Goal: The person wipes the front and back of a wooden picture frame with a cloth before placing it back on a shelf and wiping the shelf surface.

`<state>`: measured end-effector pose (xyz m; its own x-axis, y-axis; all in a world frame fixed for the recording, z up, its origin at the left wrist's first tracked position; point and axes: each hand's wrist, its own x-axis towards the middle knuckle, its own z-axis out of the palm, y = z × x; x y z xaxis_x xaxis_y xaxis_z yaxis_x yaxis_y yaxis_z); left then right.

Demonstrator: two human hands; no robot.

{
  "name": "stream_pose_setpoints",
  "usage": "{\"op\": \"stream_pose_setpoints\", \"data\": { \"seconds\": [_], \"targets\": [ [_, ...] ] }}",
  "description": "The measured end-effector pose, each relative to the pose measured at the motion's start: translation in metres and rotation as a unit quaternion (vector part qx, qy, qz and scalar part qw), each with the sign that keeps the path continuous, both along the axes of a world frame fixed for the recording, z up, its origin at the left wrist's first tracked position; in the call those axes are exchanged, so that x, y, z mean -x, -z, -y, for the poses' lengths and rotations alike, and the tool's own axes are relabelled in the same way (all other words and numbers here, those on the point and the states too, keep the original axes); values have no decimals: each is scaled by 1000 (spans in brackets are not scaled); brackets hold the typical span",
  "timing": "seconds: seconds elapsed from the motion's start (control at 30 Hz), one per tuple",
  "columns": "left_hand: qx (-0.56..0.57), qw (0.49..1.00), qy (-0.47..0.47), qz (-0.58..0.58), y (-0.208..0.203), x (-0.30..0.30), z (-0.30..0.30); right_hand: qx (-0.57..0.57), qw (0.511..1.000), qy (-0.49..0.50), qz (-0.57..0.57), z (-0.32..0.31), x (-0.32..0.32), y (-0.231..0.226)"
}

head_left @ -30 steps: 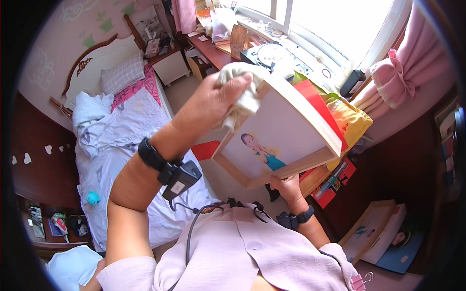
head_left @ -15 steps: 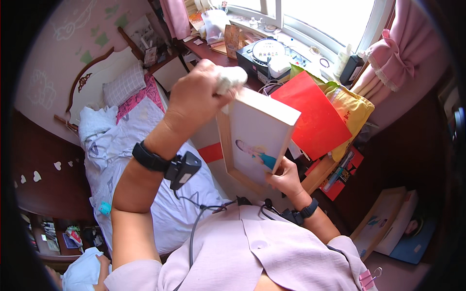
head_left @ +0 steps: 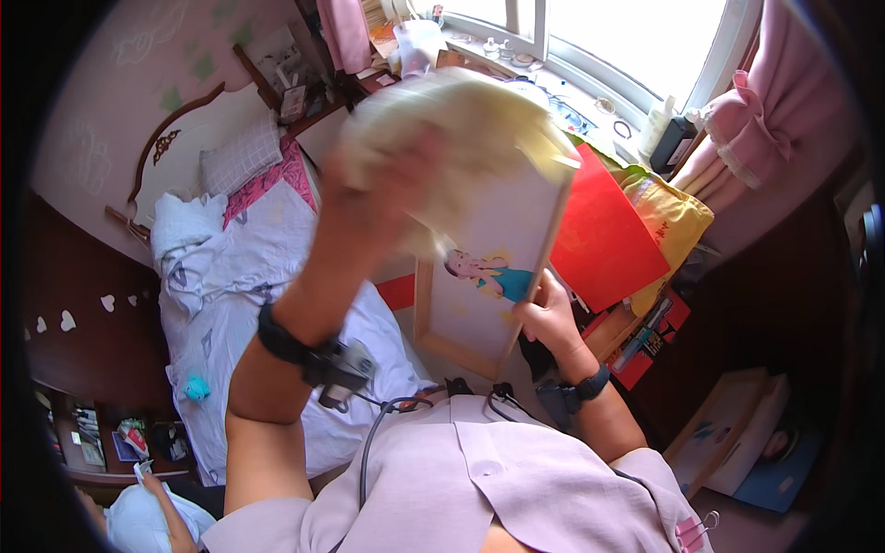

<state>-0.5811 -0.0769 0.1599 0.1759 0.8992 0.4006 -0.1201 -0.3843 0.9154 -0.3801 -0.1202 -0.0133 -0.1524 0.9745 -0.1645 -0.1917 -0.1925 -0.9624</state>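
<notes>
While the left hand (head_left: 383, 189), blurred, holds a soft off-white cloth (head_left: 461, 115) gathered in its fingers, the right hand (head_left: 550, 318) pinches a rectangular light-wood picture frame (head_left: 470, 318) by its near right side. The frame stands tilted between both sets of fingers, its white panel showing a figure in teal; whether the cloth touches its top edge, I cannot tell. Up and right of the right fingers lies a flat red rectangular sheet (head_left: 604, 230), beside a yellow bag (head_left: 678, 221).

The bunched cloth (head_left: 447, 115) has fanned out across the frame (head_left: 458, 357).
</notes>
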Motion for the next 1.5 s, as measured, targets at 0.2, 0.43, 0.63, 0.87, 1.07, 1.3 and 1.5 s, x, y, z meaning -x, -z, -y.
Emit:
{"op": "stream_pose_setpoints", "data": {
  "seconds": [0.2, 0.43, 0.63, 0.87, 1.07, 1.3, 1.5],
  "targets": [
    [-9, 994, -87, 61, 2, 58, -40, -9, 989, 51, -140, -13, -24, -3],
    [140, 986, 22, -88, 32, 66, -2, -117, 959, 45, -253, -42, -45, -8],
    [135, 982, 130, -23, 52, 54, 30, -34, 949, 100, -298, -41, -8, -23],
    [37, 994, 84, -55, 39, 31, 25, -43, 932, 55, -356, -39, 3, -33],
    [-157, 978, 16, -137, 20, 26, -1, -57, 926, -6, -373, -45, 6, -58],
    [-214, 942, -43, -255, -1, 19, -82, 72, 892, -116, -431, -27, 9, -30],
    [33, 998, 12, -57, 39, 45, -173, 102, 935, -53, -336, -13, 14, -29]
  ]
}}
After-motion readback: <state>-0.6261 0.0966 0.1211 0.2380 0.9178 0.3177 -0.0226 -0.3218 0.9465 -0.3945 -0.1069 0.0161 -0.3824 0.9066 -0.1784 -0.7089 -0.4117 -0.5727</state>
